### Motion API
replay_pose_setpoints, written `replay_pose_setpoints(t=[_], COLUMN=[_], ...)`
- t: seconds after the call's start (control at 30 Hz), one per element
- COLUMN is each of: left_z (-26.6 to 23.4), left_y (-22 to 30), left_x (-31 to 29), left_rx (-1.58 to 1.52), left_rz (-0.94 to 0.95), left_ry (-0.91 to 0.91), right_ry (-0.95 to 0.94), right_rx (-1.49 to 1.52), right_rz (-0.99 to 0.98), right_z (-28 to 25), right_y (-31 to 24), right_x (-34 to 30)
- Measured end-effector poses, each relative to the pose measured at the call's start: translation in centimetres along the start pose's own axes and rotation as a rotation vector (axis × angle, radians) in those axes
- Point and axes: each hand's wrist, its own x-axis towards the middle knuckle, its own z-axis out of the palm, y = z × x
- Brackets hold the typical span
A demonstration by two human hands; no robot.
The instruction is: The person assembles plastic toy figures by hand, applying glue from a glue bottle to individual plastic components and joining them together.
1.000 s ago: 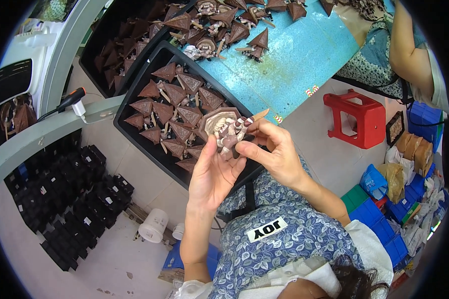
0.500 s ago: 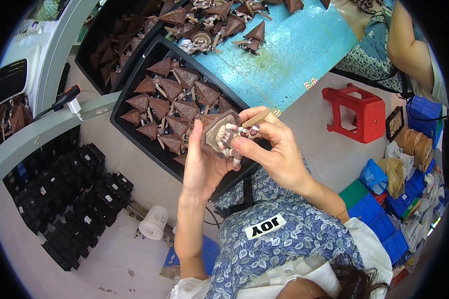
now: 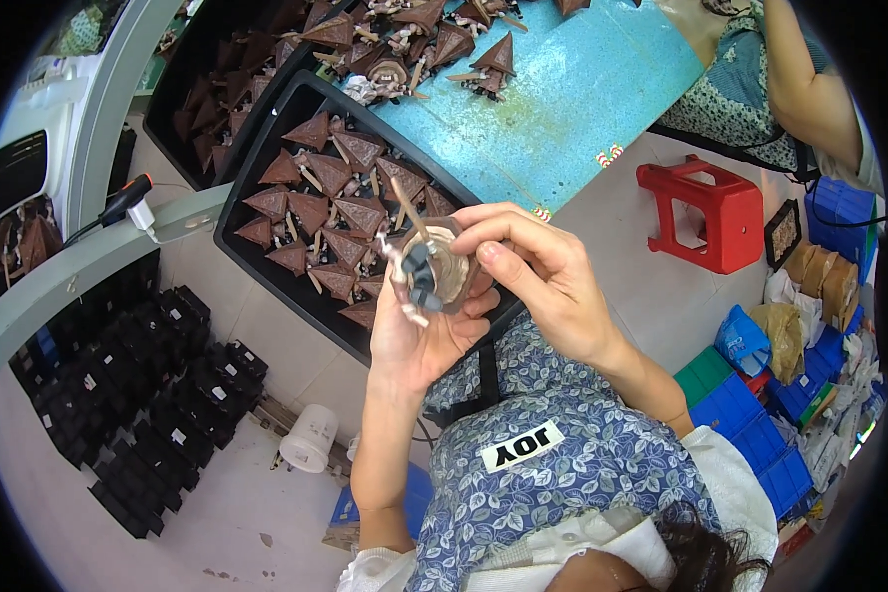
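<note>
Above the near end of a black tray (image 3: 286, 109), my two hands hold a small painted figurine (image 3: 451, 274) with a brown pointed hat-like top, pale and dark limbs and a thin tan stick. My left hand (image 3: 411, 345) is closed round it from below, its fingers curled along the far side. On the right, my right hand (image 3: 543, 271) pinches the figurine's edge between thumb and fingers. Part of the figurine is blurred, so its finer parts cannot be made out. Rows of similar brown-topped figurines (image 3: 331, 175) fill the tray.
More figurines lie heaped on a blue table (image 3: 553, 89) and in another dark tray (image 3: 192, 59) behind. A metal frame (image 3: 30, 311) curves along the left. Black bins (image 3: 158, 414), a white bucket (image 3: 309, 437), a red stool (image 3: 715, 222) and blue crates (image 3: 760, 444) stand around; another person's arm (image 3: 809, 99) shows at right.
The figurine has been turned over in my hands, its stick now pointing up and left. My right fingers have shifted from its front to its edge; my left fingers have curled round it.
</note>
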Motion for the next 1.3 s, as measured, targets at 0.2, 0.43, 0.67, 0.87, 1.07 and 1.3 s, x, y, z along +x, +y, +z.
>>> replay_pose_setpoints(t=[0.2,0.43,0.67,0.87,1.07,1.3], left_z=[0.6,2.2,1.1,-0.2,0.9,0.5], left_y=[-0.6,-1.4,-1.3,-1.3,-1.8,-1.0], left_x=[-0.2,-0.1,-0.4,-0.2,0.1,0.6], left_rx=[0.075,0.337,0.41,0.465,0.506,0.245], left_rz=[0.08,0.231,0.298,0.385,0.48,0.223], left_ry=[-0.01,0.21,0.062,0.016,0.085,0.141], right_ry=[0.0,-0.018,-0.043,0.012,0.072,0.064], right_rx=[-0.03,0.015,0.088,0.23,-0.386,-0.715], right_rz=[-0.012,-0.135,-0.125,0.005,-0.207,-0.655], right_z=[-0.3,-0.7,-1.0,-0.6,-1.6,-0.5], right_y=[-0.4,-0.3,-0.6,-0.7,-1.6,0.4], right_x=[-0.6,-1.1,-1.5,-1.5,-1.5,-1.4])
